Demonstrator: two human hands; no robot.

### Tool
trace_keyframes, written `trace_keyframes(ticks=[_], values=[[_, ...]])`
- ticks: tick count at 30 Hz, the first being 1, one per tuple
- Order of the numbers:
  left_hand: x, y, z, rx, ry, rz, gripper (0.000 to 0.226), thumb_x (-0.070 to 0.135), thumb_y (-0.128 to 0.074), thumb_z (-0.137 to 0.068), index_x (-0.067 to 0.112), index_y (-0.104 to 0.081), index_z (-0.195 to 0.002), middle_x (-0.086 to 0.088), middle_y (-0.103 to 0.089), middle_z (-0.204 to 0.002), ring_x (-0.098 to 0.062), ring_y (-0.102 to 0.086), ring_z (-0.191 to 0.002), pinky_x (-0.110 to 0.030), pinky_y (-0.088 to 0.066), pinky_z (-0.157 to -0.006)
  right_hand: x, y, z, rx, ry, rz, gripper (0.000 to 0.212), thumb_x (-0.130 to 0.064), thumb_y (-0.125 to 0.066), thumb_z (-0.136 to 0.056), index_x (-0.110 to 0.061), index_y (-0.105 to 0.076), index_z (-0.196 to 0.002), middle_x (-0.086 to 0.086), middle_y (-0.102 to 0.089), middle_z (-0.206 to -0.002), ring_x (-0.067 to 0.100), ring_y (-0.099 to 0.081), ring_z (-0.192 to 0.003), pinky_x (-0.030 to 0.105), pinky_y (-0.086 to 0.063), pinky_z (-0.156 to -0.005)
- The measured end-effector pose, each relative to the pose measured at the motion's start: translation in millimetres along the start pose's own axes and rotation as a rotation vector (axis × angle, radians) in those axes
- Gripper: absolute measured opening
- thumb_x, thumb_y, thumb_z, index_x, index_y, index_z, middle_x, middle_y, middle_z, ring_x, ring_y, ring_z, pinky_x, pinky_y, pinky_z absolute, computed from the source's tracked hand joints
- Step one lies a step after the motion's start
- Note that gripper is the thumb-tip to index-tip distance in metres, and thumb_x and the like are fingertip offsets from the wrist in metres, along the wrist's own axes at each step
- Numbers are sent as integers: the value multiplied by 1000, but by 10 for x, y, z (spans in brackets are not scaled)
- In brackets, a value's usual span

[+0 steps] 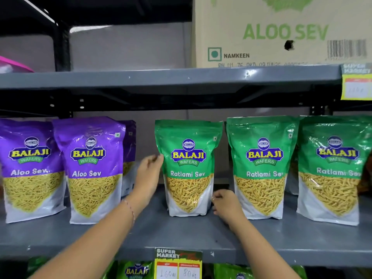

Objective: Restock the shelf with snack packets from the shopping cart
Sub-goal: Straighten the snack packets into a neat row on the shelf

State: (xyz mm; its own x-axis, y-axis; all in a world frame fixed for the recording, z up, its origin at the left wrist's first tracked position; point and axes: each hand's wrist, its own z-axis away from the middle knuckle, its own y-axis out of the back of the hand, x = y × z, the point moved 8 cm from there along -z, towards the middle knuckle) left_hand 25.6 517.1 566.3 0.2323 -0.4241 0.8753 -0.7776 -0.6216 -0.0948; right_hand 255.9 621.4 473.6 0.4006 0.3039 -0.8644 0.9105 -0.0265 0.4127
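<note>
A green Ratlami Sev packet (188, 168) stands upright in the middle of the grey shelf (161, 236). My left hand (148, 176) is at the packet's upper left edge, fingertips touching it. My right hand (226, 204) rests low at the packet's right side, fingers curled against its lower corner. Two more green Ratlami Sev packets (261, 168) (332, 170) stand to the right. Purple Aloo Sev packets (92, 170) (30, 170) stand to the left. The shopping cart is out of view.
A cardboard Aloo Sev carton (281, 31) sits on the upper shelf (161, 77). Yellow price tags hang at the shelf's front edge (178, 264) and at the upper right (356, 83). More green packets (136, 270) show on the shelf below.
</note>
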Motion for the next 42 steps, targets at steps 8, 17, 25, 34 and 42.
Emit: trace_keyframes(ticks=[8,17,25,34,42], values=[[595,-120,-526,22,-36,22,26,22,-67,-86,5,-70,-104,2,-68,-88,-4,-58,-78,-24,-45,-91,-28,18,-48,1,25,225,9,-9,-55,-89,-10,-64,-86,16,-72,-95,28,-64,-79,36,-56,-72],[529,-100,-508,174,-11,122,24,17,-70,-83,3,-71,-103,-3,-72,-92,-18,-63,-95,-22,-44,-77,1,47,-43,96,39,393,17,-15,-59,-91,-5,-67,-101,14,-74,-101,28,-68,-98,20,-36,-64],[492,-114,-451,51,9,140,12,21,-64,-88,13,-71,-94,-3,-73,-94,-21,-69,-93,-33,-57,-81,-118,68,13,-13,5,494,22,-18,-58,-93,-1,-65,-106,12,-66,-93,24,-56,-83,27,-41,-66],[326,1332,335,423,-379,234,28,10,-51,-95,13,-51,-123,6,-53,-136,4,-48,-125,-7,-40,-96,-1133,-508,966,-172,326,-78,27,-19,-61,-93,-14,-63,-120,1,-69,-96,12,-63,-82,7,-48,-65],[-741,2194,108,404,51,92,40,45,-52,-82,17,-57,-110,0,-65,-96,-22,-60,-92,-39,-46,-85,-1276,-2277,817,-458,329,-367,82,-51,-70,-80,-30,-30,-149,-5,-43,-153,17,-40,-141,44,-34,-117]])
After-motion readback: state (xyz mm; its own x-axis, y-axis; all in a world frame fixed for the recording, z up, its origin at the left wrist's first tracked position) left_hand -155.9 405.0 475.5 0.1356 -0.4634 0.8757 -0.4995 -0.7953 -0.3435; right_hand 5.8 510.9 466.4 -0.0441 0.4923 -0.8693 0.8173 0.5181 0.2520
